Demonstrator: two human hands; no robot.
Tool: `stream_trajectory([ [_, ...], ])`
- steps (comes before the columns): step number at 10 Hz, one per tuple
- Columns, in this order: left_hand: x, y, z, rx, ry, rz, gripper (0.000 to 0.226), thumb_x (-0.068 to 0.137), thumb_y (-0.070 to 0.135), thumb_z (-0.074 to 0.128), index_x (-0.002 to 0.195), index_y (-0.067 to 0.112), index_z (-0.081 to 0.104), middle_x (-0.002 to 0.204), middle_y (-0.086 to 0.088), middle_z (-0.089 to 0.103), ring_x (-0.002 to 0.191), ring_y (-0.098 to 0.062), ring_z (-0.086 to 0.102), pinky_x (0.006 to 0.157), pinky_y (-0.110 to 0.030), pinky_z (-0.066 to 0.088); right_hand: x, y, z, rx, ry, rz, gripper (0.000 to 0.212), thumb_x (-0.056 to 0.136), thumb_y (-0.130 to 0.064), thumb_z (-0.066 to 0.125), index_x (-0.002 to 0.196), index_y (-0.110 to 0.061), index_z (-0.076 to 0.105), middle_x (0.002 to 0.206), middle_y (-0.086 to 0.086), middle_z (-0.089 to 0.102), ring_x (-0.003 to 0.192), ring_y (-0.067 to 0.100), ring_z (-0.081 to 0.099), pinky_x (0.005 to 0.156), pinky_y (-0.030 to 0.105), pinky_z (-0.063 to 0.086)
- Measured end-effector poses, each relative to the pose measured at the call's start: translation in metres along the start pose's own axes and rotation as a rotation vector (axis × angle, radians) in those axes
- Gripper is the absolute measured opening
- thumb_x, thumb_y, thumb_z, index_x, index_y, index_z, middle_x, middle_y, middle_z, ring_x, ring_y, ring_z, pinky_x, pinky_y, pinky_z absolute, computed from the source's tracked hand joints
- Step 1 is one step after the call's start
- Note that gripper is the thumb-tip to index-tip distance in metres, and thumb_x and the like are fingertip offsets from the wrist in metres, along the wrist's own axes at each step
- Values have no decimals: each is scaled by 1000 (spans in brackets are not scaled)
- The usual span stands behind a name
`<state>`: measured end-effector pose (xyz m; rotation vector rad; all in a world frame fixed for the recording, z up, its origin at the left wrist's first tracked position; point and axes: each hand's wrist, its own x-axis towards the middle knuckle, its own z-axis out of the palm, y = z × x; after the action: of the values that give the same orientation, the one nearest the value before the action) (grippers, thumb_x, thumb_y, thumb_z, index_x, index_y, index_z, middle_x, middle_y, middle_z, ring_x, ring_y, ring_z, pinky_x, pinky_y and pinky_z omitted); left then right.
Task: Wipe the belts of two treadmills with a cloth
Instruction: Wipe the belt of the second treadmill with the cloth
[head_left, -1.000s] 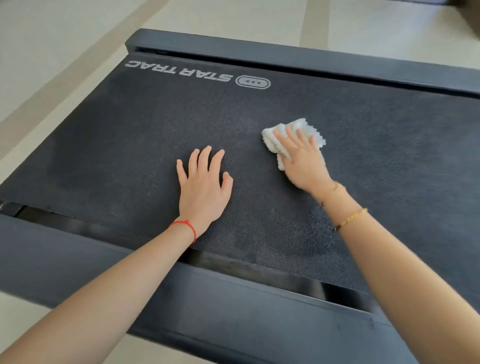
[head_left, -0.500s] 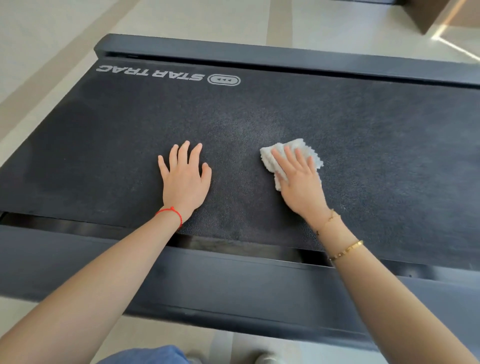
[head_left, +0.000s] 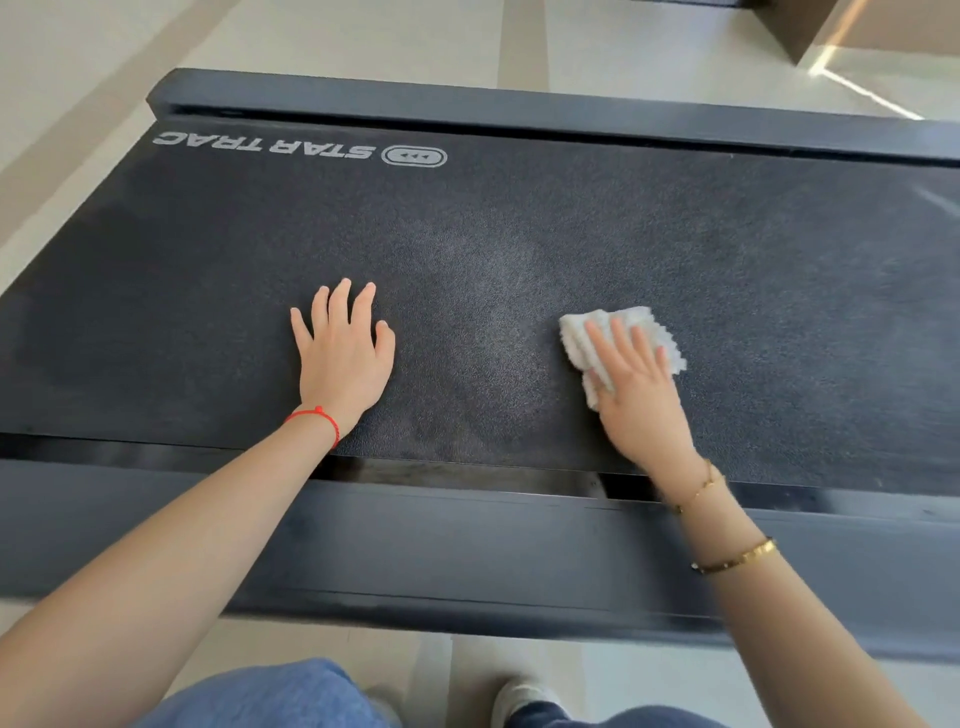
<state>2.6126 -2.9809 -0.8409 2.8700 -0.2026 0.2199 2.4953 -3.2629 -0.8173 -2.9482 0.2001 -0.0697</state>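
A dark textured treadmill belt (head_left: 519, 249) with a white STAR TRAC logo (head_left: 265, 145) at its far left spans the view. My right hand (head_left: 636, 395) presses a crumpled white cloth (head_left: 576, 338) flat onto the belt with straight fingers, right of centre. My left hand (head_left: 345, 358) rests palm down on the belt with fingers spread, left of the cloth. A paler streaked patch shows on the belt between and beyond the hands.
Black side rails run along the near side rail (head_left: 467, 551) and the far side rail (head_left: 519, 109) of the belt. Beige tiled floor (head_left: 363, 36) lies beyond. A dark box-like object (head_left: 795, 26) stands at the top right. My jeans and a shoe (head_left: 519, 696) show at the bottom.
My right hand has slid the cloth toward me and slightly right across the belt. My left hand stays flat on the belt. The view has tilted down, showing my legs.
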Motion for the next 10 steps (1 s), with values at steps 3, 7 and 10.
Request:
stream_trajectory([
  [3, -1, 3, -2, -14, -11, -5, 52, 102, 28, 37, 152, 15, 34, 159, -12, 28, 149, -32, 18, 120, -59, 8, -41, -42, 14, 55, -89, -234, 59, 102, -26, 40, 155, -31, 15, 164, -4, 11, 152, 23, 3, 123, 44, 3],
  [7, -2, 4, -2, -8, -11, -9, 51, 102, 27, 38, 152, 15, 34, 159, -13, 28, 149, -32, 18, 120, -60, 9, -10, -23, -1, -115, -22, 43, 62, 95, -25, 40, 153, -21, 20, 161, 9, 16, 145, 32, 19, 114, 48, 17],
  [10, -3, 3, -3, 4, -22, 1, 51, 103, 28, 37, 152, 16, 33, 160, -11, 27, 149, -32, 17, 120, -58, 9, -41, -28, 6, 75, -111, -248, 57, 104, -28, 36, 155, -29, 13, 164, -5, 7, 152, 20, 0, 123, 41, 2],
])
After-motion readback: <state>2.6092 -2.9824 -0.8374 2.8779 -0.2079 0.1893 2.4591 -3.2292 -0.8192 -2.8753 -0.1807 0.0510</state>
